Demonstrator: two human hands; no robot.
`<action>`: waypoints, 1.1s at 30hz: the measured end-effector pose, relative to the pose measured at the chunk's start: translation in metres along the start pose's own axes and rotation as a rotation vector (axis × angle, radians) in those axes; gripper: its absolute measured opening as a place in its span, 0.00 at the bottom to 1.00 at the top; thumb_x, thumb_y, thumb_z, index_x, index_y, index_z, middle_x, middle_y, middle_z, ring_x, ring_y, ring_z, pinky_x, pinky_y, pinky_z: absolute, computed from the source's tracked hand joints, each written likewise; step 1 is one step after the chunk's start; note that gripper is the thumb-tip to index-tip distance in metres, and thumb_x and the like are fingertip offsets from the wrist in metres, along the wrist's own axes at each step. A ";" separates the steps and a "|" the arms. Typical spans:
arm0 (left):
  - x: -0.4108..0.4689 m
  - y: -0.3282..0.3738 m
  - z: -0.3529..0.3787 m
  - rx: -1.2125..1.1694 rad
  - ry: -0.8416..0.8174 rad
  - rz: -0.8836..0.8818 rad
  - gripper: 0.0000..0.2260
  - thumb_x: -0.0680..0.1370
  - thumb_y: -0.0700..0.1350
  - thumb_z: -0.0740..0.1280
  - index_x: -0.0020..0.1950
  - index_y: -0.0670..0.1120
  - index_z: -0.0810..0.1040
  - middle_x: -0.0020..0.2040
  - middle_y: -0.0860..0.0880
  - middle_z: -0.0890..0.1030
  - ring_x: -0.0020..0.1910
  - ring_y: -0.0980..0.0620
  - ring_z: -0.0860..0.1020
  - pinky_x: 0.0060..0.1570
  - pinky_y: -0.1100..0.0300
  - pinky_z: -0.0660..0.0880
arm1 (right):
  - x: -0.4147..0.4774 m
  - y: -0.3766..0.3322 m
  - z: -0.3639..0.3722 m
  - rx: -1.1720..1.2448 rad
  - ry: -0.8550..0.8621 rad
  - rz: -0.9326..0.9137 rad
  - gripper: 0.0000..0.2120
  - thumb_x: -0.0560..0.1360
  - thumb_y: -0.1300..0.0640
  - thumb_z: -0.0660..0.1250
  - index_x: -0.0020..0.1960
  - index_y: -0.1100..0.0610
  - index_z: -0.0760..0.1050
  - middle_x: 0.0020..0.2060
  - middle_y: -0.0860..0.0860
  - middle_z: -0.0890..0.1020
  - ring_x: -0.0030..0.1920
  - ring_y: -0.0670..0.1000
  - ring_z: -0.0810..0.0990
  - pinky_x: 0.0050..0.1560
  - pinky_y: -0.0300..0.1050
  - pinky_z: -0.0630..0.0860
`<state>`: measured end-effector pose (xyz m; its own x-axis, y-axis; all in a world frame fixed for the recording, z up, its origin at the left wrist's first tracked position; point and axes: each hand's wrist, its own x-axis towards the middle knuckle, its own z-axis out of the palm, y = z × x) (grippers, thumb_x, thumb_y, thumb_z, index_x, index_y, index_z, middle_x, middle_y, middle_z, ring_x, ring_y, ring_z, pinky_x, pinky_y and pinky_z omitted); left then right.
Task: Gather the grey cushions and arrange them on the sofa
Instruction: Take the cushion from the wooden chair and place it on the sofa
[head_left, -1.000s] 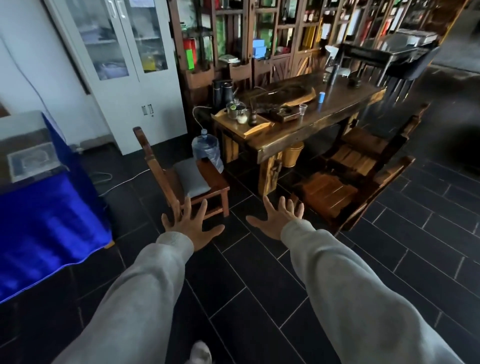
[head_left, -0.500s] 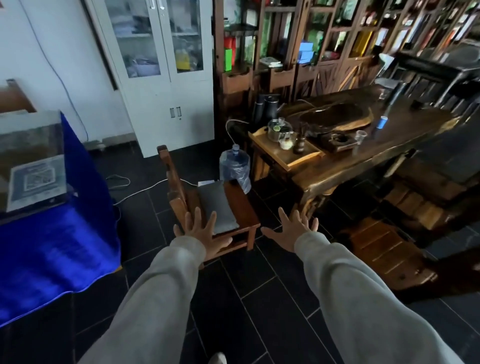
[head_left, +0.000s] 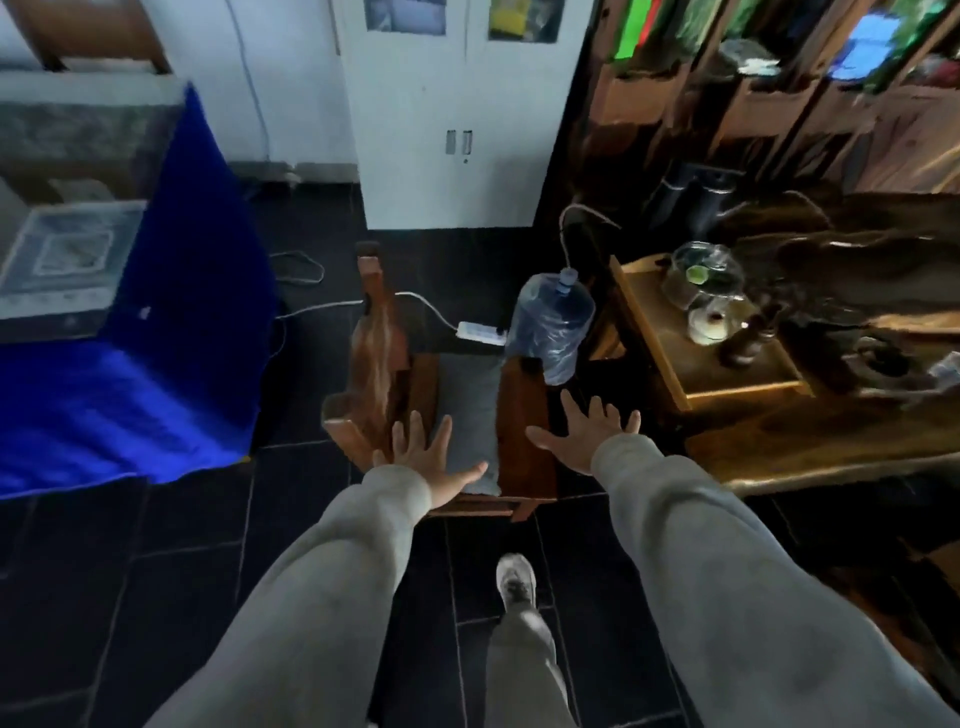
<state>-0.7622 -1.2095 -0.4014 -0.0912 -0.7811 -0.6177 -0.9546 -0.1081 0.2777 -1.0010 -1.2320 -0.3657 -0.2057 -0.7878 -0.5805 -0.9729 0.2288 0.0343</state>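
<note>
Both hands reach out, spread and empty, over a grey cushion on a wooden chair.

The grey cushion (head_left: 470, 410) lies flat on the seat of the wooden chair (head_left: 382, 364), between the two hands. The left hand (head_left: 428, 462), fingers splayed, overlaps its near left edge (contact cannot be told), while the right hand (head_left: 584, 434), equally open, hovers just right of it above the seat's bare edge. A water bottle (head_left: 551, 325) stands just beyond the right hand.

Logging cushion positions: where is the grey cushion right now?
Head view, centre: the grey cushion lies on the wooden chair seat, between both open hands, beside the water bottle.
</note>
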 end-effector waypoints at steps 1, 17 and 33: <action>0.020 0.006 0.003 -0.045 0.009 -0.045 0.44 0.74 0.77 0.52 0.81 0.61 0.36 0.83 0.47 0.33 0.82 0.41 0.36 0.76 0.35 0.45 | 0.028 0.000 -0.008 -0.027 -0.005 -0.035 0.48 0.75 0.20 0.47 0.85 0.44 0.40 0.85 0.58 0.49 0.84 0.62 0.48 0.79 0.69 0.39; 0.209 0.033 0.156 -0.935 -0.045 -0.656 0.42 0.77 0.71 0.59 0.84 0.56 0.43 0.84 0.46 0.43 0.82 0.39 0.45 0.78 0.40 0.50 | 0.346 -0.068 0.015 -0.406 -0.137 -0.439 0.45 0.78 0.24 0.48 0.85 0.48 0.42 0.85 0.58 0.53 0.83 0.62 0.55 0.79 0.68 0.49; 0.298 0.017 0.246 -1.367 0.139 -0.829 0.31 0.79 0.60 0.67 0.77 0.61 0.55 0.77 0.38 0.68 0.71 0.35 0.72 0.70 0.45 0.67 | 0.498 -0.139 0.114 -0.134 -0.026 -0.431 0.50 0.74 0.24 0.60 0.85 0.53 0.53 0.79 0.62 0.66 0.78 0.65 0.65 0.76 0.65 0.62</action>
<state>-0.8756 -1.2928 -0.7624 0.3958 -0.2687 -0.8781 0.2401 -0.8927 0.3813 -0.9560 -1.5907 -0.7522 0.2226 -0.7795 -0.5855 -0.9745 -0.1949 -0.1109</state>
